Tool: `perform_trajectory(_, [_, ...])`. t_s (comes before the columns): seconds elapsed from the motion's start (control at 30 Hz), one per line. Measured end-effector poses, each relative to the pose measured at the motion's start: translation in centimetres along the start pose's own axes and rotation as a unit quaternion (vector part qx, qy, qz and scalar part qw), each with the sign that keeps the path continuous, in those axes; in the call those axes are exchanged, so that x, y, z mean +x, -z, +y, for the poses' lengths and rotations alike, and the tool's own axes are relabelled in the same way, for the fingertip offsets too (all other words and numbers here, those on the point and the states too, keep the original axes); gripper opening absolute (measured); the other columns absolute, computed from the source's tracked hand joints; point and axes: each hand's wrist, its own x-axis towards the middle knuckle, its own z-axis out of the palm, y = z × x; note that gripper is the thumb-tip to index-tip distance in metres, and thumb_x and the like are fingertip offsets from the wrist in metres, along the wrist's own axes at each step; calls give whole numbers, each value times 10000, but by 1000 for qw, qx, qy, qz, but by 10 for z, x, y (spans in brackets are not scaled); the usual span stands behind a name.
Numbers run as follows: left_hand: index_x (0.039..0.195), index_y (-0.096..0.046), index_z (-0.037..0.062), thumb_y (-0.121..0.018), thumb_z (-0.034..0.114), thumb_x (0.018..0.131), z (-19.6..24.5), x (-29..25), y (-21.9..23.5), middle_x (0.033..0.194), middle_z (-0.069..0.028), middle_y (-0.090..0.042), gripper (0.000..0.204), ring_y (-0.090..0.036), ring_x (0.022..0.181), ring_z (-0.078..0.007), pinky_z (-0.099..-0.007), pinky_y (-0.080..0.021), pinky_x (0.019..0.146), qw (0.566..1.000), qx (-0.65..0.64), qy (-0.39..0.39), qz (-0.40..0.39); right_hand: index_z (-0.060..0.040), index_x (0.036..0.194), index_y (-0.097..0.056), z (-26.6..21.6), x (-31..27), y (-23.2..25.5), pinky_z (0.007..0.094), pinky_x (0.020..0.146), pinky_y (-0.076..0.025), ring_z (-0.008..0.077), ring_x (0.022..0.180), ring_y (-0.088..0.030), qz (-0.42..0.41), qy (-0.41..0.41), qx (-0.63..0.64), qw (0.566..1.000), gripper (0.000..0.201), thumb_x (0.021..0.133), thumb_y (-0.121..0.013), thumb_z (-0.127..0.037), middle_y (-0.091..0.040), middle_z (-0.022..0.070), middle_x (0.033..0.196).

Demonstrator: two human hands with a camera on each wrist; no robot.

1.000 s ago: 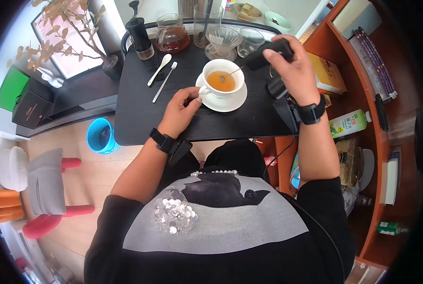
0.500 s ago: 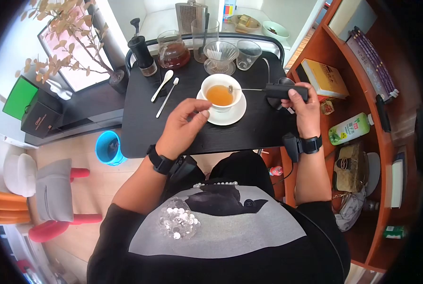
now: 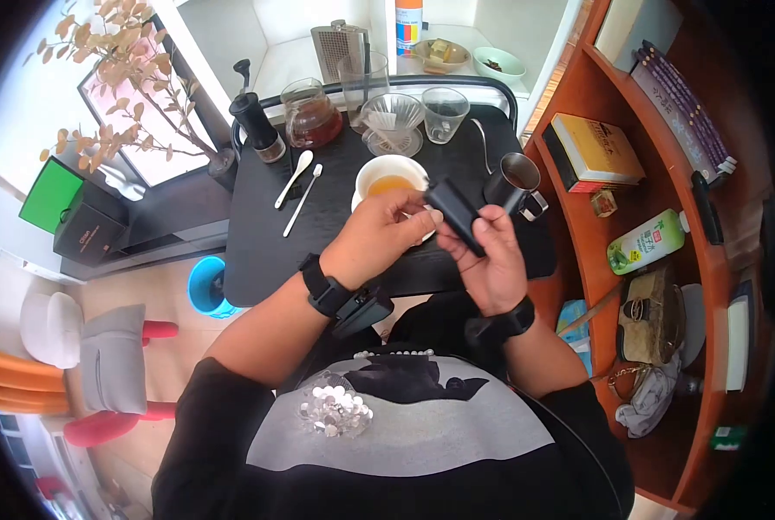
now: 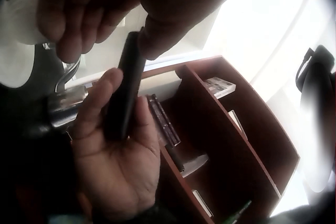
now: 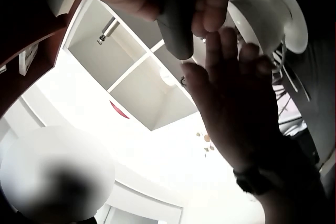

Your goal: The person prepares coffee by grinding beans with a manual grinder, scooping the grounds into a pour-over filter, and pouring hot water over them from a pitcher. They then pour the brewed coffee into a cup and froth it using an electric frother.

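Note:
The black handle (image 3: 451, 206) of the frother is gripped by my right hand (image 3: 491, 263), slanting over the table's front half. My left hand (image 3: 379, 234) is at its far end, the thumb touching or nearly touching it. In the right wrist view, the left hand's fingers (image 5: 228, 56) are loosely extended beside the handle (image 5: 176, 27). The left wrist view shows the right hand (image 4: 118, 176) around the handle (image 4: 126, 77). The whisk cannot be made out clearly. Behind the left hand stands a white cup (image 3: 389, 165) with amber liquid, its saucer partly hidden.
Two white spoons (image 3: 295, 180) lie left of the cup. A grinder (image 3: 256, 126), glass pot (image 3: 309, 120), ribbed glass dripper (image 3: 392, 121) and glass (image 3: 445, 114) stand behind. A metal kettle (image 3: 516, 176) is at the right, beside a wooden shelf (image 3: 591, 251).
My right hand has brought the frother away from over the cup, leftward and toward my body, its handle turned. My left hand has left the cup's handle and moved right to the frother's end.

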Motion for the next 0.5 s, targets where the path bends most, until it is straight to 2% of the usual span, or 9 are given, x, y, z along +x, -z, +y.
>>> perform_trajectory(0.07, [892, -584, -39, -608, 163, 835, 5, 2, 2, 759, -48, -594, 211, -559, 686, -79, -225, -465, 608, 1000, 28, 4, 2, -81, 1023, -424, 9, 3, -6, 364, 797, -504, 250, 906, -601, -15, -15, 15, 1000, 150, 884, -475, -55, -541, 122, 1024])
perform_trajectory(0.13, [857, -573, -33, -604, 122, 834, 6, 1, 5, 748, -41, -587, 159, -566, 671, -84, -224, -463, 588, 992, -114, -41, 22, -71, 1026, -414, 16, 9, -13, 327, 782, -501, 204, 876, -595, -37, -23, 10, 999, 173, 875, -492, -37, -531, 112, 1046])
perform_trajectory(0.23, [867, -575, -33, -599, 89, 832, 15, 0, 14, 745, -31, -581, 129, -566, 653, -85, -219, -458, 583, 992, -119, -25, 34, -64, 1023, -408, 23, 17, -20, 302, 773, -502, 173, 900, -580, -47, 8, -52, 997, 193, 864, -504, -11, -522, 103, 1053])
perform_trajectory(0.27, [869, -577, -35, -601, 81, 824, 18, 1, 16, 728, -28, -578, 127, -569, 650, -80, -216, -454, 585, 990, -128, -23, 49, -55, 1038, -406, 21, 18, -24, 268, 783, -487, 142, 937, -559, -62, -3, -66, 996, 225, 853, -514, 11, -513, 93, 1063])
perform_trajectory(0.3, [869, -577, -35, -601, 81, 824, 19, 2, 20, 728, -28, -578, 127, -569, 650, -80, -216, -454, 585, 991, -126, -20, 49, -55, 1038, -406, 23, 21, -23, 268, 783, -487, 142, 937, -559, -61, -4, -63, 996, 225, 853, -514, 11, -513, 93, 1063])
perform_trajectory(0.37, [851, -580, -19, -607, 77, 810, 21, 3, 28, 701, -15, -575, 108, -554, 626, -68, -202, -435, 568, 994, -86, -31, 55, -54, 1026, -420, 29, 26, -20, 294, 803, -481, 176, 933, -571, -102, 21, -165, 981, 183, 869, -504, -11, -537, 91, 1053])
perform_trajectory(0.4, [792, -571, 9, -616, 112, 799, 22, 5, 33, 680, -5, -573, 112, -532, 587, -58, -188, -406, 544, 993, -69, -29, 87, -32, 1067, -426, 26, 26, -21, 282, 833, -464, 170, 980, -555, -106, 29, -202, 973, 227, 859, -509, 2, -528, 98, 1090])
perform_trajectory(0.43, [792, -571, 9, -616, 112, 799, 26, 7, 40, 680, -5, -573, 112, -532, 587, -58, -188, -406, 544, 993, -68, -28, 88, -32, 1067, -426, 23, 25, -21, 282, 833, -464, 170, 980, -555, -107, 28, -200, 973, 227, 859, -509, 2, -528, 98, 1090])
perform_trajectory(0.5, [725, -543, 34, -624, 160, 792, 37, 14, 60, 653, -2, -565, 164, -506, 551, -50, -187, -384, 511, 983, -11, -60, 173, -23, 1119, -433, 14, 23, -16, 277, 844, -455, 165, 996, -550, -103, 93, -268, 953, 275, 855, -508, -3, -515, 101, 1129])
